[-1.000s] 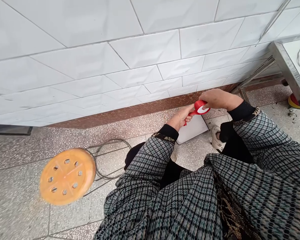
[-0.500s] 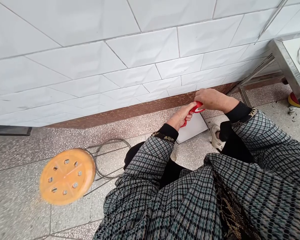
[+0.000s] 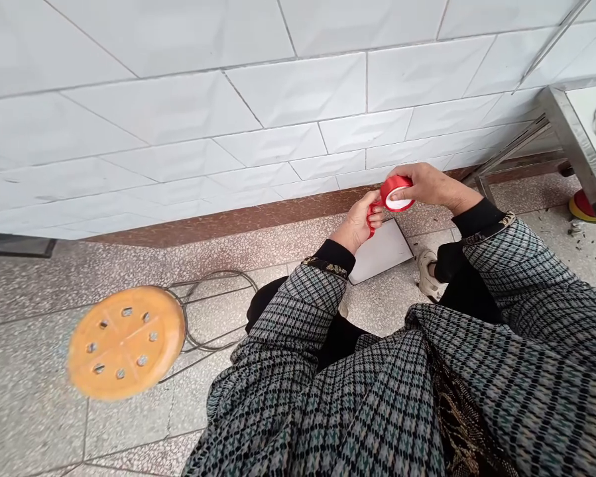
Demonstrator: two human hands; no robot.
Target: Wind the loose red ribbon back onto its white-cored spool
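Note:
My right hand grips a roll of red tape with a white core, held out in front of the tiled wall. My left hand pinches the loose red tape end just left of the roll, fingers closed on it. Both arms wear checked sleeves with black cuffs. Below the hands a white flat panel lies on the floor.
An orange round stool with a wire frame stands on the floor at the left. A steel table edge runs down the right side. A white tiled wall with a brown skirting is ahead. My shoe rests beside the panel.
My right hand has lifted and turned the roll, so its white core shows again. My left hand has stayed on the tape end and risen slightly.

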